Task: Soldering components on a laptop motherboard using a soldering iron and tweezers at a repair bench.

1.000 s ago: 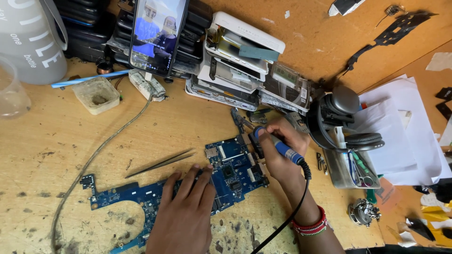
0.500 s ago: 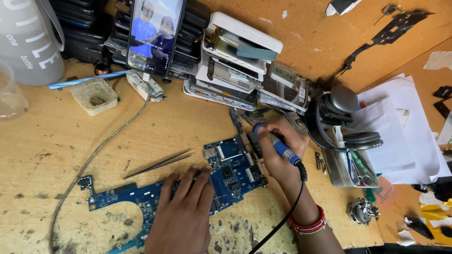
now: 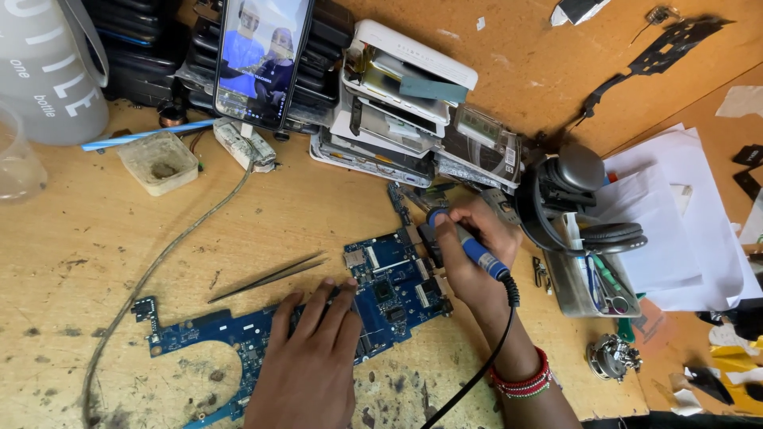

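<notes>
My left hand (image 3: 310,365) lies flat, fingers (image 3: 334,306) spread and open, pressing the blue circuit board (image 3: 381,294) onto the worktop (image 3: 95,254); it grips nothing. My right hand (image 3: 469,254) is closed pen-style round the blue-handled soldering iron (image 3: 469,246), whose black cord (image 3: 485,357) trails back past the beaded wristband (image 3: 520,380). The iron's tip is hidden at the board's upper right corner; I cannot tell whether it touches.

The board sits mid-worktop, its long thin arm reaching left toward a loose grey cable (image 3: 159,262). Tweezers (image 3: 266,278) lie just beside its upper edge, untouched.

To do this well, as I judge it: keep the heel of the right hand planted so the tip doesn't wander across neighbouring parts. Keep the left palm's weight even, fingers well back from the heat. Mind the cord; a snag would tug the iron.

Behind: a propped phone (image 3: 258,56) with its screen lit, a stack of opened devices (image 3: 397,103), and a small dish (image 3: 157,163). Headphones (image 3: 576,199) and papers (image 3: 675,230) lie to the right.
</notes>
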